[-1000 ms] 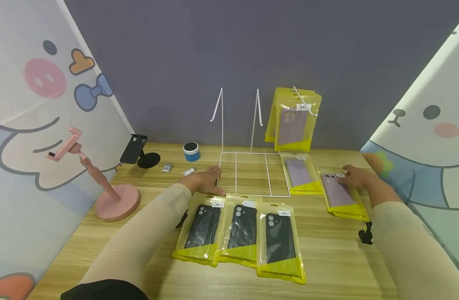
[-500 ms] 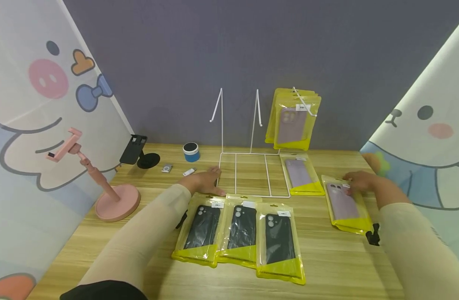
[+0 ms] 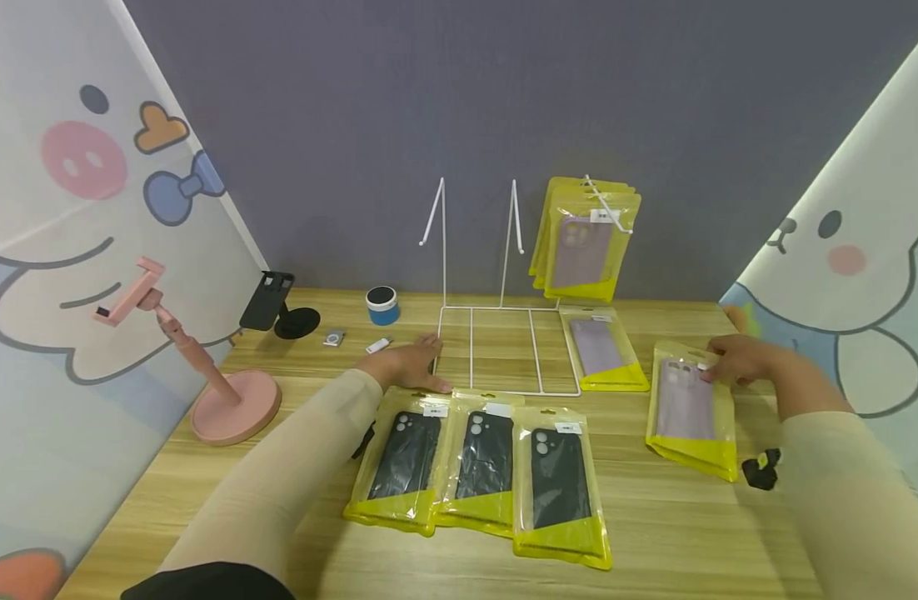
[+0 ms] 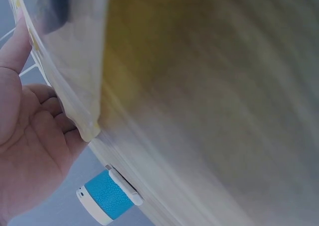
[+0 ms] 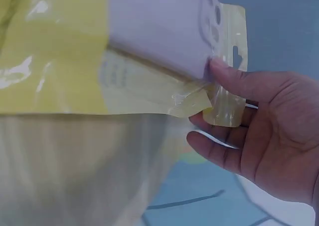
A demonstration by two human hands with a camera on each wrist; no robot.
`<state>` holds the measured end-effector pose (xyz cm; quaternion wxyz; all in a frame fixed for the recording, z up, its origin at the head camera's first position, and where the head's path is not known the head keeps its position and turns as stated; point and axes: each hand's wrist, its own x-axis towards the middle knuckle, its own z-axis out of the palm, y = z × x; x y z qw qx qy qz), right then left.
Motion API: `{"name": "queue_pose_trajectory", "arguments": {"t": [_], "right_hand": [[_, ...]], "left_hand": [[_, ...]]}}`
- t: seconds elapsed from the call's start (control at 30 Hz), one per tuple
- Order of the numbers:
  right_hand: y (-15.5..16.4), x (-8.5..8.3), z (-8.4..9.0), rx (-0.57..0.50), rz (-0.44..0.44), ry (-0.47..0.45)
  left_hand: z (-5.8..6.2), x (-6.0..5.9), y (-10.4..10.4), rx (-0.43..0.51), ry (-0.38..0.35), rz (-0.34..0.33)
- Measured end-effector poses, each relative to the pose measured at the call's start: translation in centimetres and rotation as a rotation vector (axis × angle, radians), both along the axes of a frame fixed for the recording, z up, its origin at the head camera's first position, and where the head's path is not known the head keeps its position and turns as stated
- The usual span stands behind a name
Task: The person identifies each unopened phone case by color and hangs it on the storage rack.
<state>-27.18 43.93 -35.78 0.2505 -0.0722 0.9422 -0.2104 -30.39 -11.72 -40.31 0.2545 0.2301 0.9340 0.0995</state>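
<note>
My right hand (image 3: 744, 358) pinches the upper right edge of a yellow clear-fronted packet with a light purple phone case (image 3: 686, 396) inside. In the right wrist view, the thumb (image 5: 227, 74) presses its front near the hang hole, with fingers behind. My left hand (image 3: 412, 363) lies by the wire rack's (image 3: 501, 308) left front corner, just above a black phone case packet (image 3: 406, 454). In the left wrist view, its loosely bent fingers are partly hidden behind that packet's edge. Two more black phone case packets (image 3: 485, 454) (image 3: 561, 479) lie alongside, slightly overlapping.
Several purple case packets (image 3: 582, 250) hang on the rack's right hook; another purple case packet (image 3: 601, 346) lies by its base. To the left stand a pink phone stand (image 3: 234, 400), a black phone holder (image 3: 267, 300), a blue round speaker (image 3: 383, 305) and small gadgets (image 3: 379, 343).
My right hand has moved right with the purple phone case packet, away from the one by the rack, and the packet has turned more upright. My left hand has stayed still.
</note>
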Motion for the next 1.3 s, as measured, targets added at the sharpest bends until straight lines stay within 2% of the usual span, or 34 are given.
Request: {"name": "queue_pose_trajectory", "arguments": {"t": [0.23,0.3,0.6,0.8,0.97,1.3], "right_hand": [[-1.9,0.8,3.0,0.011,0.052,0.258],[-2.9,1.3,3.9,0.028,0.066,0.3],[-7.5,3.3,8.7,0.072,0.159,0.364],[-10.5,4.4,11.4,0.072,0.179,0.432],[-12.0,4.7,12.9,0.062,0.153,0.521],[-14.0,4.5,15.2,-0.079,0.128,0.657]], "left_hand": [[0.1,0.1,0.0,-0.005,0.009,-0.011],[0.1,0.1,0.0,-0.006,0.012,-0.013],[0.0,0.0,-0.2,-0.002,0.007,-0.008],[0.1,-0.1,-0.2,-0.007,0.003,-0.011],[0.0,0.0,-0.2,-0.001,-0.004,-0.004],[-0.1,-0.1,-0.1,-0.007,0.011,-0.012]]}}
